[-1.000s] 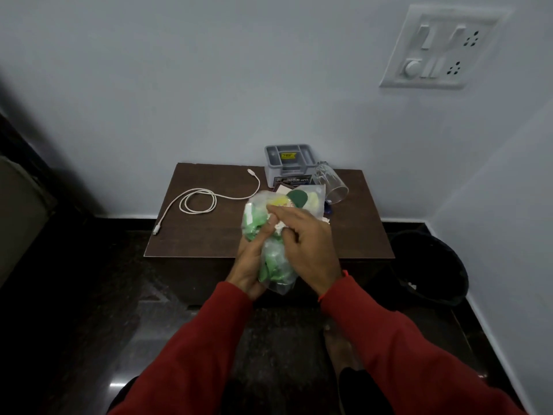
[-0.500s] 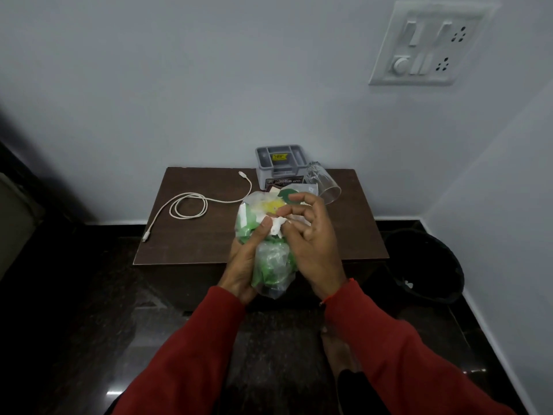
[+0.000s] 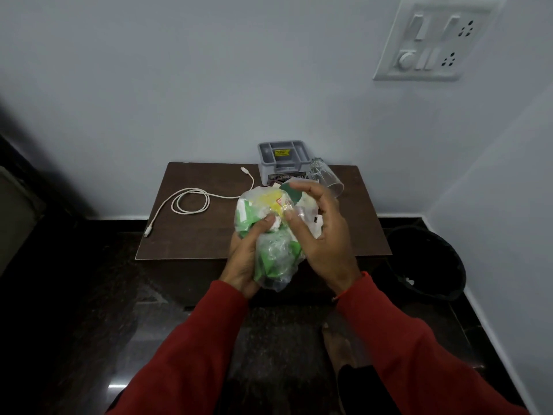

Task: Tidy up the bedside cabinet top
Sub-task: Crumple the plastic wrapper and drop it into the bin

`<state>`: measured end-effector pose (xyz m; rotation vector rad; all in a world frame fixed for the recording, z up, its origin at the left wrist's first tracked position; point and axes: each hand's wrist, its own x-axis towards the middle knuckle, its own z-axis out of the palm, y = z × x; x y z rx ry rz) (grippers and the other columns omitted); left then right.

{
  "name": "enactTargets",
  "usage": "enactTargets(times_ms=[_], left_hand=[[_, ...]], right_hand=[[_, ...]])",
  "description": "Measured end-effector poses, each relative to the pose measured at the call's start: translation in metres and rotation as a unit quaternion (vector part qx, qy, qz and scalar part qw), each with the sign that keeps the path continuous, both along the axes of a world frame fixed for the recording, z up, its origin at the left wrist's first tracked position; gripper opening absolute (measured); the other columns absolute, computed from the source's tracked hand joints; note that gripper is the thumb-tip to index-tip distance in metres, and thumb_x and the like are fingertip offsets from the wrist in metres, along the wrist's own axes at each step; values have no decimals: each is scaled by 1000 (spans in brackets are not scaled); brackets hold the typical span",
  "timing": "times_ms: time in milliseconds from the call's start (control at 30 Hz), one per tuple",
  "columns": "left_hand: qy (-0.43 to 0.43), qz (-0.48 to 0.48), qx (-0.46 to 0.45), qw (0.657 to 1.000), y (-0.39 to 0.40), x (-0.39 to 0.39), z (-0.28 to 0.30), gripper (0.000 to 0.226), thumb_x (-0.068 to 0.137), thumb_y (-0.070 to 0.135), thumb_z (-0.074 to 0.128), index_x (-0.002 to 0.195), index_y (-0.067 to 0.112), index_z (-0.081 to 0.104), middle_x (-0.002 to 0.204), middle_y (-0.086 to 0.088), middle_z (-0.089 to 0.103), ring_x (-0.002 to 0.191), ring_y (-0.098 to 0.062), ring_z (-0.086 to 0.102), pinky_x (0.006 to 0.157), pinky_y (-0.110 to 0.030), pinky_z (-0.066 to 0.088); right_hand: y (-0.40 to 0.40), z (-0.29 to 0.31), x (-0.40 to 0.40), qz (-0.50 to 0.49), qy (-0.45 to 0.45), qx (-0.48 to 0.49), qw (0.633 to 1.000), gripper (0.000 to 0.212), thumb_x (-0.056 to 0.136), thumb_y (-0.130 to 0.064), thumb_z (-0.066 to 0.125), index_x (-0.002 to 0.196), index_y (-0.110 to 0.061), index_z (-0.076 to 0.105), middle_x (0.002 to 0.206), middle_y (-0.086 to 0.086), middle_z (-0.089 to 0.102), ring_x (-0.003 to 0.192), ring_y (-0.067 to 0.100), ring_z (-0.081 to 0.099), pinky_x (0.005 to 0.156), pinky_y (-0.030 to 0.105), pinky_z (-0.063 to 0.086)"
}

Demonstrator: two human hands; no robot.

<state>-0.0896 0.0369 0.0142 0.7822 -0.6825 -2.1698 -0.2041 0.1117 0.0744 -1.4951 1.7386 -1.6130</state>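
Clear plastic bag of green and yellow wrappers (image 3: pixel 270 235): contents crumpled, print unreadable. Grey compartmented plastic organiser (image 3: pixel 282 158): front label partly behind bag, yellow sticker too small to read. Clear tipped drinking glass (image 3: pixel 324 178): mouth partly hidden by right hand (image 3: pixel 321 235).

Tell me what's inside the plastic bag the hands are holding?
Through the clear plastic bag, held by the left hand and right hand, you can see green wrappers, something yellow and crumpled white paper. Whatever sits deeper or behind the hands is hidden.

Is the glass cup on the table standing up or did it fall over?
Fallen over. The clear glass lies on its side on the cabinet top, beside the grey organiser box, its open mouth pointing toward the front right.
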Motion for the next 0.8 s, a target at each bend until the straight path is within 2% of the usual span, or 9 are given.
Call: enactTargets(times_ms=[100,167,200,300,400,500,667,733,800], left_hand=[[-38,-13,-19,999,3,1,-3,52,85,18,76,135,10,62,130,-27,66,107,-42,69,87,-50,59],[-53,-17,-25,998,6,2,-5,56,81,15,76,134,9,61,125,-28,67,101,-40,69,83,-47,60],[-59,-20,-29,998,6,3,-5,59,78,16,76,135,9,60,121,-28,68,99,-38,70,79,-44,60],[-55,-31,-40,997,7,3,-2,61,77,18,75,134,9,59,110,-20,71,90,-30,72,69,-38,60],[-16,-43,-33,998,8,0,4,53,82,17,76,132,8,61,106,-15,73,92,-28,73,71,-38,62],[28,-53,-3,998,14,-8,10,46,87,18,66,131,8,63,107,-14,74,93,-27,74,75,-36,63],[62,-76,28,995,21,-29,12,26,89,18,61,107,16,79,107,-12,76,96,-25,75,84,-39,61],[62,-77,37,994,23,-37,12,33,87,17,60,117,14,74,107,-11,74,96,-25,73,84,-39,60],[52,-81,44,994,25,-45,10,41,85,15,59,126,11,67,108,-12,73,94,-25,73,83,-39,60]], right_hand=[[-2,-12,2,64,76,119,988,96,75,-57,76,153,-33,25,163,-8,16,151,10,13,121,45,25],[-2,-22,6,103,96,171,975,113,67,-69,72,155,-42,7,165,-14,-2,153,10,-1,122,51,21],[-2,-26,7,112,83,174,975,113,66,-69,72,153,-46,3,165,-14,-3,153,10,0,122,51,23],[0,-31,12,94,36,138,985,106,73,-55,79,153,-45,10,162,-7,13,151,9,14,120,45,31],[2,-29,15,61,28,107,992,93,76,-42,82,151,-32,28,158,-9,27,148,4,23,119,34,32],[4,-25,12,55,17,87,995,85,76,-36,83,148,-24,40,157,-9,34,146,2,28,119,30,33],[8,-23,-7,17,5,84,996,65,80,-27,81,139,-27,56,154,-11,42,141,-5,35,113,19,35],[12,-25,-16,0,6,77,997,58,81,-23,79,136,-25,60,152,-9,47,138,-7,39,110,14,36],[16,-29,-23,-14,6,65,998,50,84,-19,77,132,-22,64,149,-7,51,136,-6,43,109,16,39]])
